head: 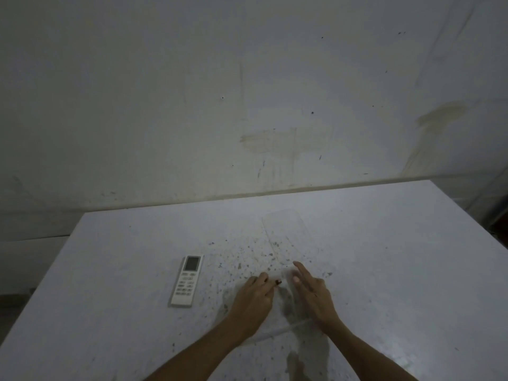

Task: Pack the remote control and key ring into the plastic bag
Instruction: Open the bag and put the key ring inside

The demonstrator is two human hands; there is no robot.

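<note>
Working at the near end of the clear plastic bag (288,237), both hands are down on the white counter (384,243): the left hand (254,295) has its fingers curled and seems to pinch a small dark reddish thing at its fingertips, perhaps part of the key ring, though it is too small to tell; the right hand (313,292) lies flat with fingers spread, holding nothing, pressing on or just beside the bag's near edge. The remote control (187,280) sits apart to the left, flat and face up, outside the bag. The main risk, as I judge it, is the bag itself: the film is thin, limp and nearly invisible against the pale surface, so its mouth may stay stuck shut or slide away when pushed. The remote is a rigid, smooth white slab with a grey screen and rows of buttons; its square corners could catch on the film. The counter is glossy and flecked with brown specks, offering little friction.
</note>
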